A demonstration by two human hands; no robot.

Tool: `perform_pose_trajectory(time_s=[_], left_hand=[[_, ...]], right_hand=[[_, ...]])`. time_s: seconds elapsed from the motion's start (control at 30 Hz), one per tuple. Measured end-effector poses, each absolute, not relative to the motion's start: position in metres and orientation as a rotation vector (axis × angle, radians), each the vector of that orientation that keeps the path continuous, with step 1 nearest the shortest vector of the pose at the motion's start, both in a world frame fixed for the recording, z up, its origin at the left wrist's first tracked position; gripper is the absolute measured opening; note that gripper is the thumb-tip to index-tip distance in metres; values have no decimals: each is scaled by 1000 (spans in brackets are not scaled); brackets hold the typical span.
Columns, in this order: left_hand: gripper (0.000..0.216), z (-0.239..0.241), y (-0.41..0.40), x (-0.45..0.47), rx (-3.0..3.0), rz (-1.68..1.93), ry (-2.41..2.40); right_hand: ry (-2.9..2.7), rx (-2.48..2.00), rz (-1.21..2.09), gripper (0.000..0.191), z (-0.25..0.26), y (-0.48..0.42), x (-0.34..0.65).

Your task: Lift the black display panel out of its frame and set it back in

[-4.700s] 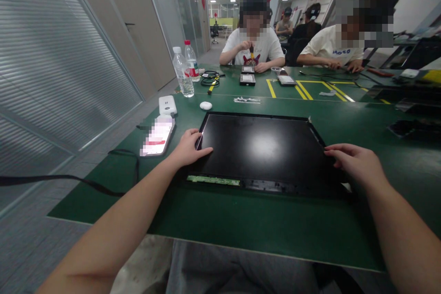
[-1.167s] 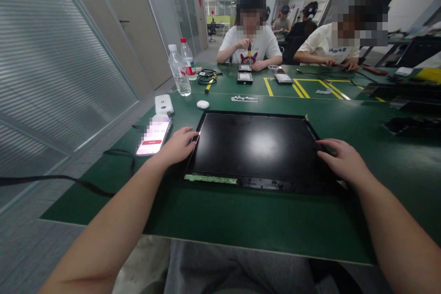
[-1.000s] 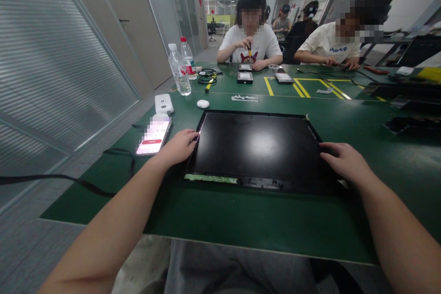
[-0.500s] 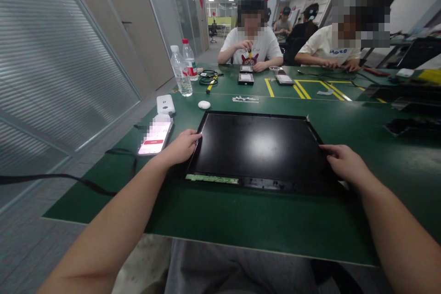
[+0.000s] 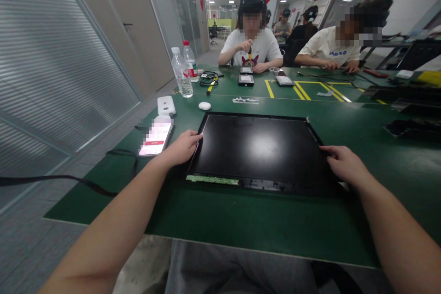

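Observation:
A black display panel (image 5: 255, 147) lies screen up in front of me, with a green circuit strip (image 5: 212, 180) along the left part of its near edge. My left hand (image 5: 185, 148) grips the panel's left edge, fingertips on the rim and the rest of the fingers curled. On the opposite side my right hand (image 5: 345, 164) is closed on the right edge, its index finger lying along the frame. The undersides of both hands are hidden.
Left of the panel are a lit phone (image 5: 156, 137), a white device (image 5: 166, 105) and a white earbud case (image 5: 204, 106). Two bottles (image 5: 182, 76) stand behind them. Across the green table (image 5: 241, 220), a person (image 5: 251, 39) holds a screwdriver over hard drives (image 5: 245, 80); another person (image 5: 330, 48) sits to the right.

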State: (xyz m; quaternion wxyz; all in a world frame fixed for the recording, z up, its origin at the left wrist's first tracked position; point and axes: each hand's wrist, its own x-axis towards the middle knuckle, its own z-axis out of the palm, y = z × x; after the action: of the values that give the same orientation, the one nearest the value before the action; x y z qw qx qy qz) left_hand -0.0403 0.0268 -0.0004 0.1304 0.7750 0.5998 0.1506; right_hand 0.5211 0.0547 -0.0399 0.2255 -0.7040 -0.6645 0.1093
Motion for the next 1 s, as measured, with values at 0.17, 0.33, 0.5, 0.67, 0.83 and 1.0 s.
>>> perform_pose_trajectory(time_s=[0.17, 0.33, 0.5, 0.67, 0.83, 1.0], left_hand=[[60, 3, 23, -34, 2227, 493, 1778], [63, 3, 23, -35, 2176, 480, 1950], [51, 1, 26, -39, 2164, 362, 1981], [53, 1, 25, -38, 2194, 363, 1964], [49, 0, 25, -39, 2205, 413, 1937], [51, 0, 26, -39, 2209, 394, 1944]], right_hand=[[-1837, -1918, 271, 46, -41, 55, 521], [-1829, -1919, 312, 46, -41, 54, 520], [-1836, -1966, 318, 50, -33, 51, 516], [-1828, -2036, 362, 54, -26, 50, 513], [-1808, -2063, 422, 58, -23, 50, 512], [-1760, -2057, 504, 60, -18, 47, 505]])
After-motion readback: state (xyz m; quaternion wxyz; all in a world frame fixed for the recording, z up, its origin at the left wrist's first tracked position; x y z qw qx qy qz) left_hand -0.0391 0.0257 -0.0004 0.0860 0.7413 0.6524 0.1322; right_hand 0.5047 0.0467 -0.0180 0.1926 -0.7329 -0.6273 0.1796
